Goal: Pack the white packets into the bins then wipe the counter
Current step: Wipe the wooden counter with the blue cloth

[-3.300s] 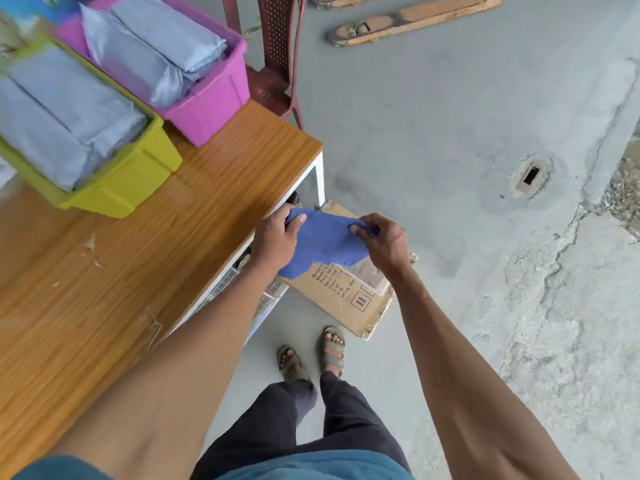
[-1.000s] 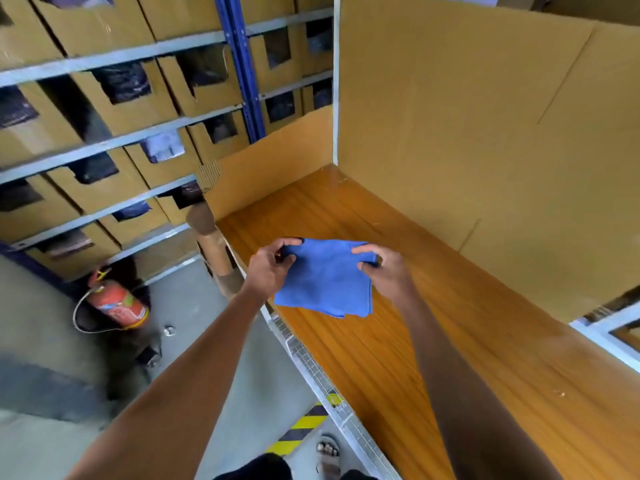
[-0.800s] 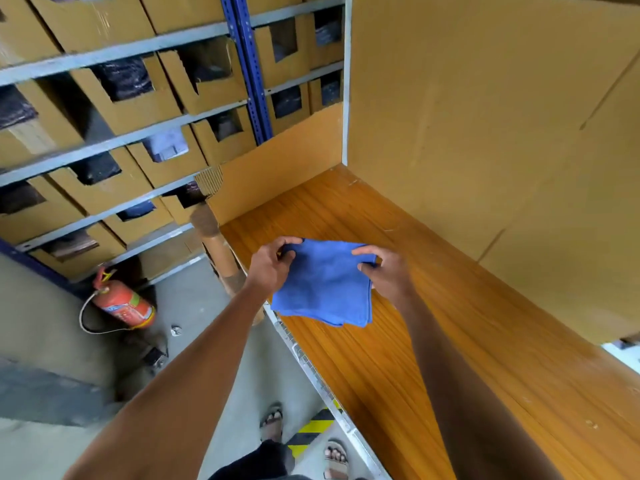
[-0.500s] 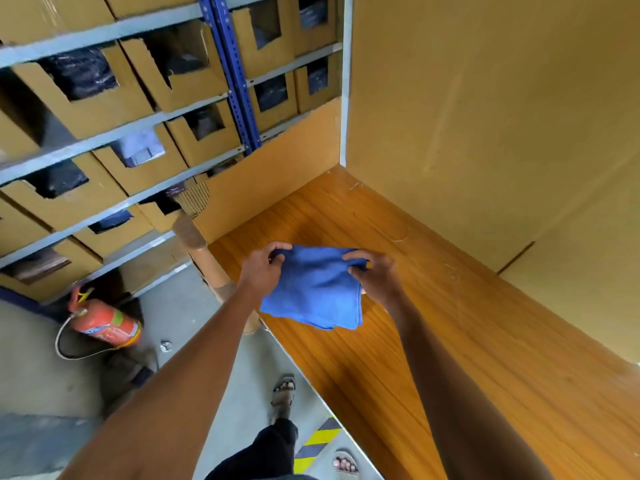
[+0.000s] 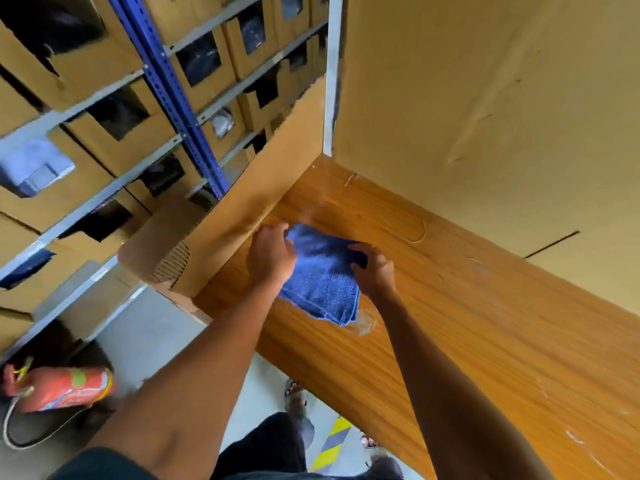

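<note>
A folded blue cloth point(image 5: 323, 282) hangs just over the wooden counter point(image 5: 467, 323), near its far left corner. My left hand point(image 5: 272, 252) pinches the cloth's left top edge. My right hand point(image 5: 372, 270) pinches its right top edge. The cloth's lower corner reaches down to the counter surface or close to it; contact is unclear. No white packets or bins are in view.
Cardboard walls point(image 5: 485, 98) close off the counter at the back and on the left point(image 5: 249, 209). A metal rack with cardboard boxes point(image 5: 104, 109) stands to the left. A red fire extinguisher point(image 5: 59, 386) lies on the floor below. Yellow-black floor tape point(image 5: 330, 445) runs by my feet.
I turned from the bin end of the table to this walled corner. Both hands carried the cloth forward and lower toward the counter's far left corner.
</note>
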Demonstrator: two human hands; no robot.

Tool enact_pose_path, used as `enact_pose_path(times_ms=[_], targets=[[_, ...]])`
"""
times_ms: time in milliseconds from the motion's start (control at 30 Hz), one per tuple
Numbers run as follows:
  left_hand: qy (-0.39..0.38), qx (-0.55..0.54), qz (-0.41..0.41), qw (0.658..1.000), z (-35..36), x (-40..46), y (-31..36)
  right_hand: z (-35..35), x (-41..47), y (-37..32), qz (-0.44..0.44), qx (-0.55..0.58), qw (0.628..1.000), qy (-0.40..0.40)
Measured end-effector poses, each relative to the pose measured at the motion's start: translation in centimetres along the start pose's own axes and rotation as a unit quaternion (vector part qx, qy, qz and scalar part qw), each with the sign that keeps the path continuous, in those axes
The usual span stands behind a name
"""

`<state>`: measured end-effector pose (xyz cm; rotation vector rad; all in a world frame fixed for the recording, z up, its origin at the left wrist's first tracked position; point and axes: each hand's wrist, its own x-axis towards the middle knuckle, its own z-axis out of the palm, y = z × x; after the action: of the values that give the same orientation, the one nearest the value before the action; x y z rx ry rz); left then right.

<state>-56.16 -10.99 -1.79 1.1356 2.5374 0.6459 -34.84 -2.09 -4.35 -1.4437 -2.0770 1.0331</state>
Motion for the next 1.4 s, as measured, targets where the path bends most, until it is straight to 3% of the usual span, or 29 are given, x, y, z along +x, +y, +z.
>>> enact_pose_path(times_ms=[167,267,400,500,667,800,1033,1400], targets=[[-0.073,0.117,0.094,0.986,3.6,-1.6,1.0,1.6,-0.3,1.2,0.012,-0.12,0.992,0.034],[-0.065,0.163,0.135,0.975,4.3,-1.1,1.4,1.5,-0.7,1.8,-0.042,-0.164,0.982,0.082],[-0.113,0.168,0.229,0.952,3.8,1.5,1.0,0.9,-1.4,2.4,-0.005,-0.177,0.975,0.136],[-0.124,0.101,0.275,0.948,3.7,2.9,0.2,1.0,-1.8,3.4,0.001,-0.229,0.968,0.101],[-0.082,0.043,0.284,0.954,4.8,3.2,-0.5,1.8,-1.7,3.9,0.013,-0.268,0.962,0.05],[-0.088,0.095,0.318,0.939,5.8,3.2,-0.9,2.1,-1.3,3.7,0.027,-0.277,0.96,0.033],[-0.151,0.212,0.299,0.918,6.9,2.7,-1.1,2.5,-0.6,3.4,0.062,-0.318,0.946,0.018],[-0.112,0.232,0.318,0.913,7.4,3.0,-0.7,2.8,-0.2,3.2,0.085,-0.313,0.946,0.026]])
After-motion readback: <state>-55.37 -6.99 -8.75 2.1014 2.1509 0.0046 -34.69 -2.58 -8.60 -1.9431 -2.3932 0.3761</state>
